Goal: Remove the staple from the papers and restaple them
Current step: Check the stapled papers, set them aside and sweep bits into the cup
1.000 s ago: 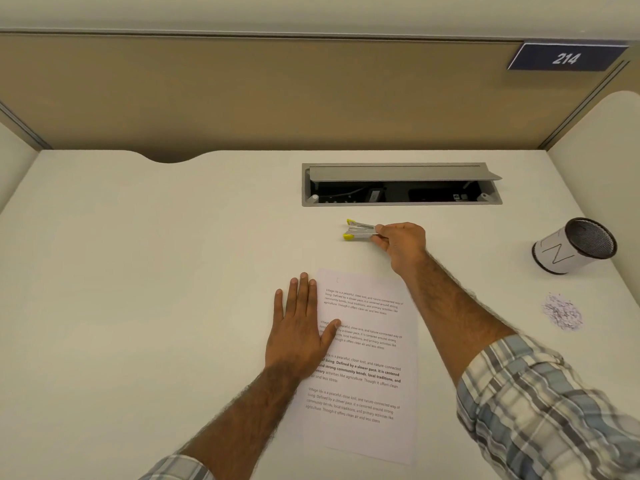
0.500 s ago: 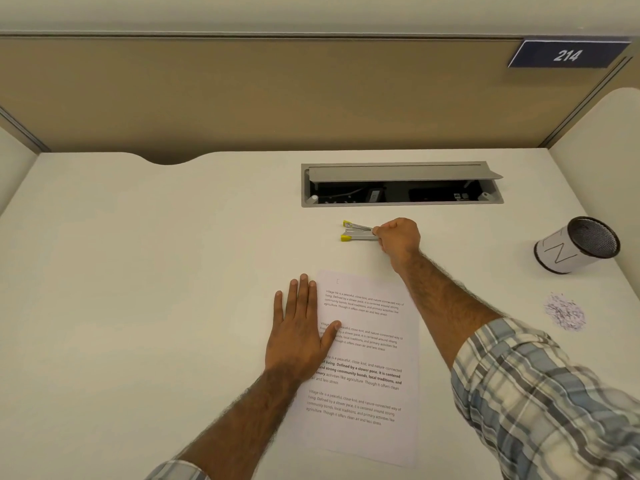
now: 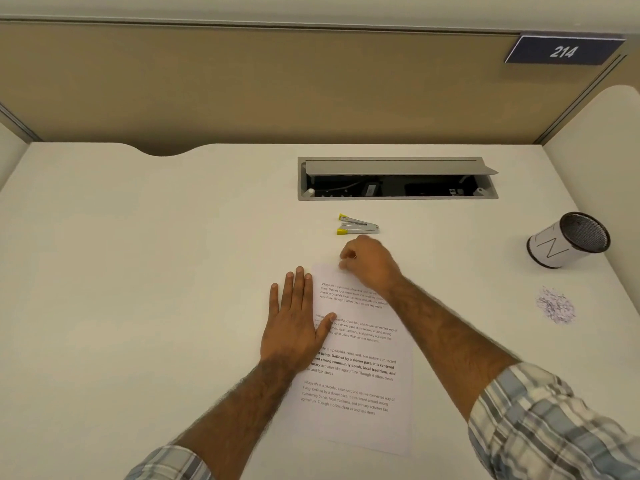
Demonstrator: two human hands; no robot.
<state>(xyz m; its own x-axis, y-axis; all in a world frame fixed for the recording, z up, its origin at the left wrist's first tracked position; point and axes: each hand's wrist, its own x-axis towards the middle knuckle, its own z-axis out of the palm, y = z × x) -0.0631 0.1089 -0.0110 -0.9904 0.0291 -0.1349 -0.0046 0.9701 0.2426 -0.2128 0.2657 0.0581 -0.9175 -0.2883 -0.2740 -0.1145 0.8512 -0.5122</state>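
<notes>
Desk (image 3: 138, 271), 1 person, 2 bare hands, viewed from above. Left hand (image 3: 294, 327): flat and spread, fingers straight, palm down on the desk at the left edge of the papers (image 3: 356, 375), thumb lying on the printed sheet; it pins the stack and holds nothing. The papers lie near the person at the middle of the desk, slightly skewed, 4 text blocks showing on the top page. Stapler (image 3: 358, 227), small, silver with yellow ends: on the desk just beyond the far edge of the papers, jaws apart, touched by neither hand. Right hand (image 3: 370, 265): between stapler and papers, fingers curled down onto the far left corner of the top sheet; whether it pinches the paper, a staple, or nothing, cannot tell. No staple can be made out at that corner, as the hand covers it and the detail is too small. Further right: open cable recess (image 3: 398, 195) at the far side, a small heap of scraps (image 3: 556, 308) and a tipped cup (image 3: 568, 240). Judgement: work sits at the stapled corner, so this reads as either the removal step or a check before restapling. Removal is unconfirmed. With the stapler idle, restapling looks not yet done.
</notes>
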